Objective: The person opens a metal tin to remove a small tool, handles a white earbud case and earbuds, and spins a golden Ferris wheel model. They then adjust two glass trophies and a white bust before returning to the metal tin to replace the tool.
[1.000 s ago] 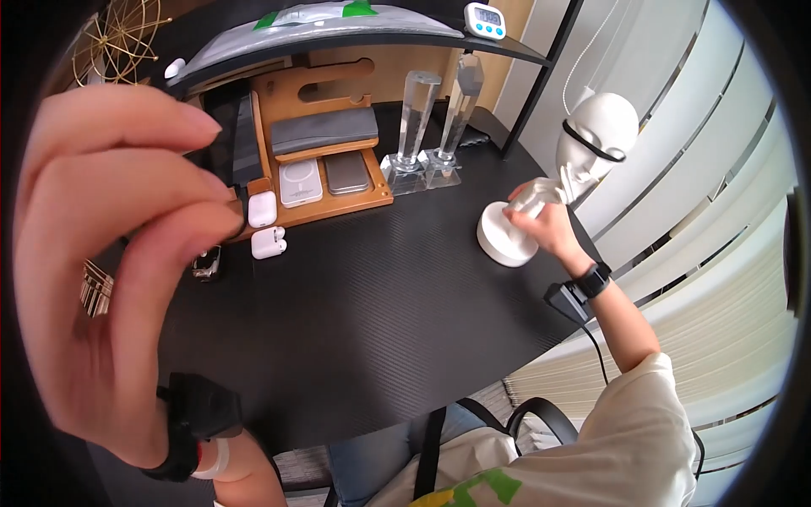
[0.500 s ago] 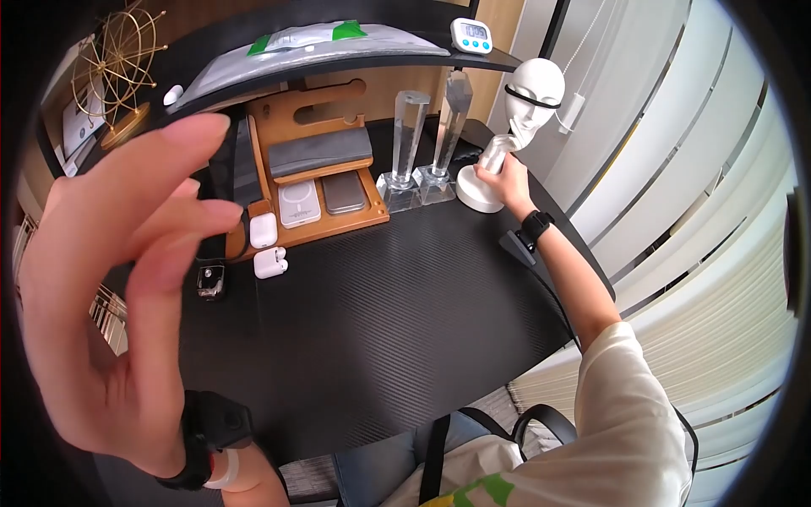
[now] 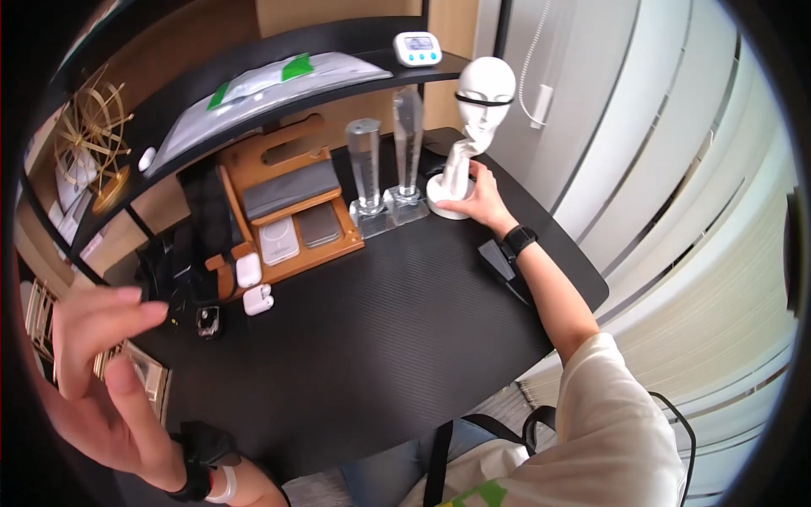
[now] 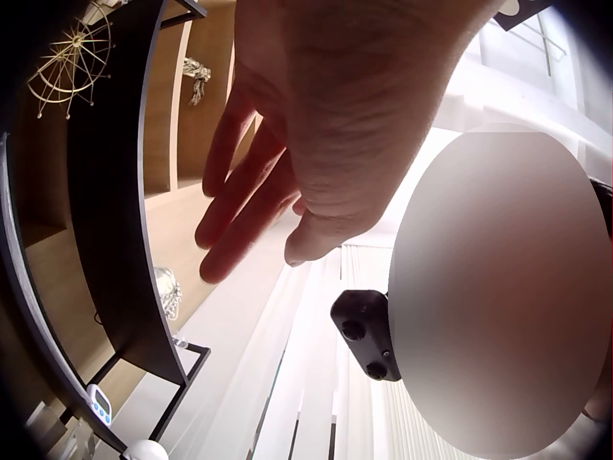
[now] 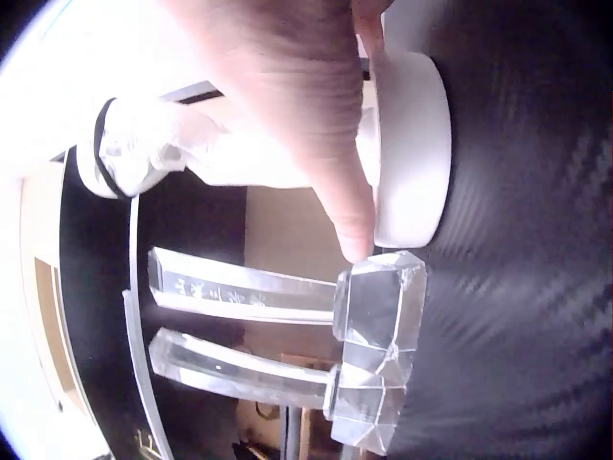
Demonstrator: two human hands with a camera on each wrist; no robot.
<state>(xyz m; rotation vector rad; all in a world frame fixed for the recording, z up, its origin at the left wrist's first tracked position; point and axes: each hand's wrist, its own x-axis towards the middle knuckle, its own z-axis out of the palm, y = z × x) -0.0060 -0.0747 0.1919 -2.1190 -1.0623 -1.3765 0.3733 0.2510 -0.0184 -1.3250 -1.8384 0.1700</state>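
— Resting against the round base of the white mannequin head stand (image 3: 466,144), the right hand (image 3: 480,196) sits at the far right of the black table (image 3: 380,313). Where exactly is the stand from the hand?

— Just beyond the fingers, touching them. The base stands flat on the table, the head upright above it with a thin black band round the brow. In the right wrist view the stand (image 5: 402,144) lies right under the hand (image 5: 287,105), and one fingertip reaches down past the rim of the base, close to the foot of the nearer of two clear crystal trophies (image 5: 374,326).

— Is the hand gripping it?

— I cannot tell for certain. The fingers look fairly straight and laid along the base and neck rather than wrapped round; the thumb is hidden.

— And the arm?

— Stretched out forward across the table's right edge, a black watch (image 3: 517,240) on the wrist, a pale sleeve at the shoulder.

— The other hand?

— The left hand (image 3: 101,380) is lifted off the table at the near left, fingers loosely spread and a little bent, holding nothing. The left wrist view shows the same hand (image 4: 316,125) with its fingers relaxed in the air.

— What stands beside the stand?

— The trophies (image 3: 384,160) just to its left, then a wooden organiser (image 3: 287,203) with small devices.
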